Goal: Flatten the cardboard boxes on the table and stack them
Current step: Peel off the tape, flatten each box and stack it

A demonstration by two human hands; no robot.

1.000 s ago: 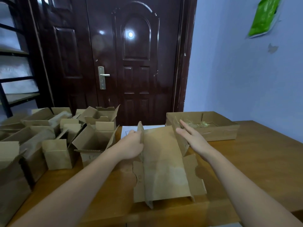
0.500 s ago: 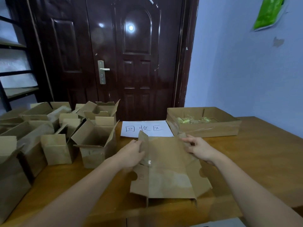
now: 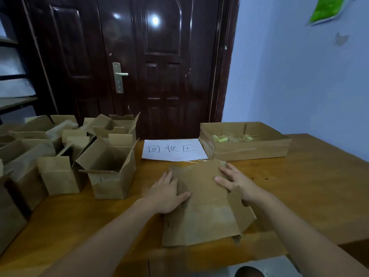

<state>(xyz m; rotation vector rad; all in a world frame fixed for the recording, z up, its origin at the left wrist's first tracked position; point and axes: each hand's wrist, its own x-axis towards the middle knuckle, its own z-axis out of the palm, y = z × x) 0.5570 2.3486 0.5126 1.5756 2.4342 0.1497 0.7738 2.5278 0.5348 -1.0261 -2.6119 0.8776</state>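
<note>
A crowd of open boxes (image 3: 107, 168) fills the left side of the bench (image 3: 311, 188), standing close together with raised flaps and little gap between them. At the far edge a shallow tray box (image 3: 247, 150) blocks the right part, with a sheet of paper (image 3: 173, 149) lying flat beside it. Right of the flattened box (image 3: 203, 208) the bench is bare out to its edge. A strip of bare wood also runs along the near edge.
</note>
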